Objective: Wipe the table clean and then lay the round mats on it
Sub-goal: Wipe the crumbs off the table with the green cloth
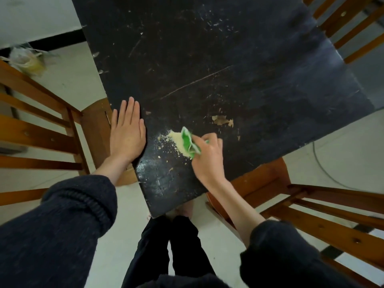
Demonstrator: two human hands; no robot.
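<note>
A green cloth [189, 145] is gripped by the right hand [207, 157] against crumbs [176, 140] on the black table [228, 69]. The left hand [126, 132] is laid flat, fingers straight, at the table's edge.

One black tabletop [207, 59], one green cloth [190, 144], one pile of yellow crumbs [176, 140], three wooden chairs [37, 129] [311, 208] [349, 23], one plastic bag [27, 59], two hands [126, 129] [207, 156].

No readable text, no labels, no brand marks, no numbers, no signs on anything in view, only scratches and chipped paint on the bench [207, 59]
</note>
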